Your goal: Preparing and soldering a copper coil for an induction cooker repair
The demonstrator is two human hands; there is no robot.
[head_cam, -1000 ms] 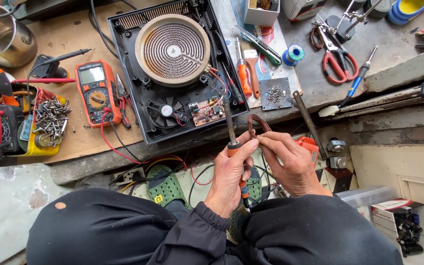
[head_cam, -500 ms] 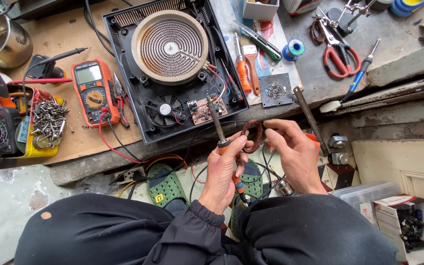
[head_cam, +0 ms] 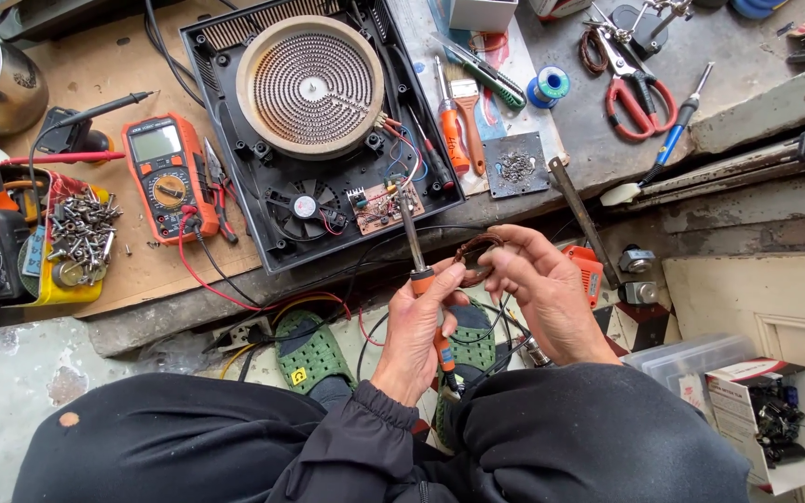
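— What's hard to see?
— The small brown coil (head_cam: 477, 251); my right fingers (head_cam: 514, 256) half cover it, pinched shut around it.
— And your left fingers (head_cam: 435, 289)?
— Closed around the soldering iron (head_cam: 418, 256), its tip just beyond them over the desk (head_cam: 188, 270).

At the top centre of the frame we find the opened cooker (head_cam: 319, 130) lying on the desk (head_cam: 757, 84), its heating coil (head_cam: 309, 86) in its upper part and its circuit board (head_cam: 384, 207) at its lower right corner. Left of it lies the multimeter (head_cam: 168, 175), and further left the tray of screws (head_cam: 75, 244). To the cooker's right we see the scissors (head_cam: 637, 91). Below the desk edge, at frame centre, our left hand (head_cam: 418, 335) and right hand (head_cam: 542, 289) sit side by side, the soldering iron (head_cam: 418, 256) in the left, the small coil (head_cam: 473, 253) between them.
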